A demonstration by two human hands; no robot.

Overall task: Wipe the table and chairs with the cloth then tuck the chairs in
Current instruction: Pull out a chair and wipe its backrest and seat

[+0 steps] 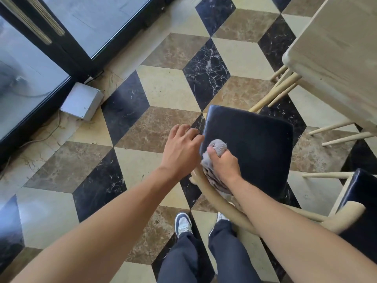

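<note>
A chair with a dark navy padded seat (255, 146) and a pale wooden backrest (220, 203) stands pulled out in front of me. My right hand (223, 162) is closed around a crumpled grey cloth (218, 147) and presses it on the seat's near left corner. My left hand (183, 146) hovers with fingers spread at the seat's left edge, fingertips touching or nearly touching it. The light wooden table (336, 58) stands at the upper right, apart from this chair.
A second dark-seated chair (361, 201) stands at the right edge. Pale wooden legs (281, 88) show under the table. Black-framed glass doors (40, 64) run along the left, with a small grey box (81, 101) and a cable on the patterned marble floor. My feet (183, 223) stand below.
</note>
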